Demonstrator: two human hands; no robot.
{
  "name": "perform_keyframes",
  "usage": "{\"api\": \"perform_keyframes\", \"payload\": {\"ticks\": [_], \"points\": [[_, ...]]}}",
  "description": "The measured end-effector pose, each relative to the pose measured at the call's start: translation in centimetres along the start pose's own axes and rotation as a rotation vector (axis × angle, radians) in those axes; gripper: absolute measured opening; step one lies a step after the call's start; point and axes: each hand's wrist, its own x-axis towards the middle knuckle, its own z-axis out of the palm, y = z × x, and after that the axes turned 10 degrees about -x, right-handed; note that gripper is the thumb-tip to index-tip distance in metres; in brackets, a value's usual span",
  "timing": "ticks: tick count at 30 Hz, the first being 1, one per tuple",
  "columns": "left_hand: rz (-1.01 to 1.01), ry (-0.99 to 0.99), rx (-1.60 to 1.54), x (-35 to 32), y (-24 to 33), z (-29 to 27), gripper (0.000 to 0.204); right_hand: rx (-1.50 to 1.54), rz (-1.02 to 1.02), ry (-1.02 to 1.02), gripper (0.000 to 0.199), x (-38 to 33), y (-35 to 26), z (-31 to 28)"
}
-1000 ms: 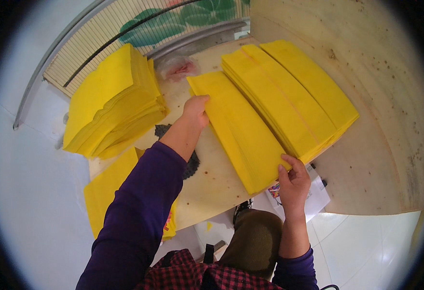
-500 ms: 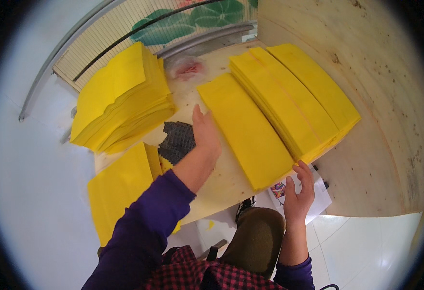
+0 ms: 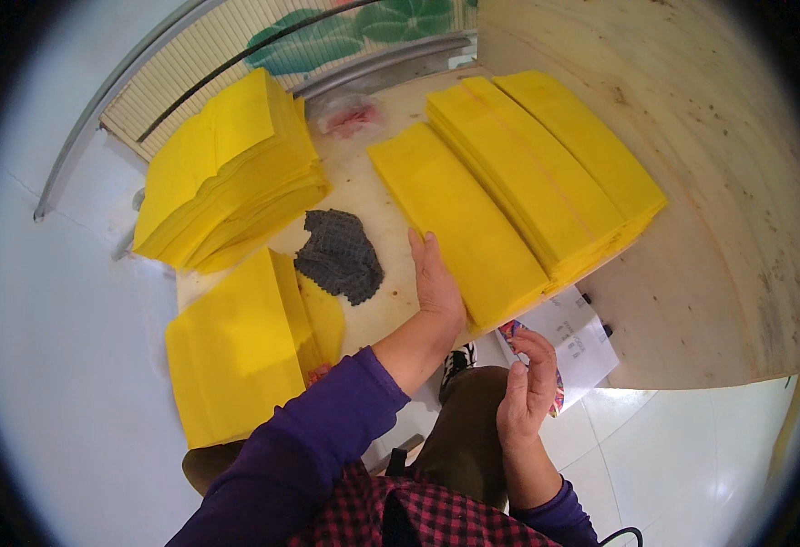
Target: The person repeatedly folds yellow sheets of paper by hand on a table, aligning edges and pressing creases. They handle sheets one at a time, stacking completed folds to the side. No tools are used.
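My left hand (image 3: 438, 281) lies along the left long side of a narrow stack of yellow sheets (image 3: 459, 223), its fingers stretched out and holding nothing. Off the near end of that stack is my right hand (image 3: 526, 390), fingers loosely bent, thumb apart, nothing in it. Two more yellow stacks stand close on the right: a banded-looking one (image 3: 537, 173) with a thin pale orange line along its top, and the farthest-right one (image 3: 587, 137). A dark grey cloth with jagged edges (image 3: 341, 255) rests on the pale board (image 3: 391, 324) left of my left hand.
A tall yellow stack (image 3: 227, 164) sits at the far left, a lower one (image 3: 236, 351) nearer me. Behind lies a clear plastic bag (image 3: 350, 118) with something red. A wooden panel (image 3: 673, 164) rises on the right. White paper (image 3: 569, 337) shows below the board's edge.
My left hand has moved right and nearer, from over the grey cloth to the stack's side. My right hand has drawn back toward me and left, away from the stack's corner.
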Motion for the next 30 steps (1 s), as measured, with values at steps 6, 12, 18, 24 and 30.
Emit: {"api": "perform_keyframes", "payload": {"ticks": [6,12,18,24,30], "points": [[-0.062,-0.073,-0.100,-0.4,0.9,0.3,0.066,0.065,0.162,-0.017,0.021,0.3,0.7,-0.3],[0.041,0.032,0.170,-2.9,5.2,0.1,0.059,-0.098,0.267,-0.540,0.016,4.8,3.3,-4.0],[0.192,-0.097,0.147,-6.2,10.8,-1.9,0.062,-0.386,0.059,-1.074,0.021,9.5,4.0,-3.6],[0.366,-0.175,0.224,-10.7,18.5,-7.7,0.060,-0.545,0.081,-1.052,0.017,11.5,2.3,-1.2],[0.447,-0.226,0.879,-15.3,26.5,-16.5,0.047,-0.344,0.283,-0.974,0.011,6.7,-0.2,-1.5]]}}
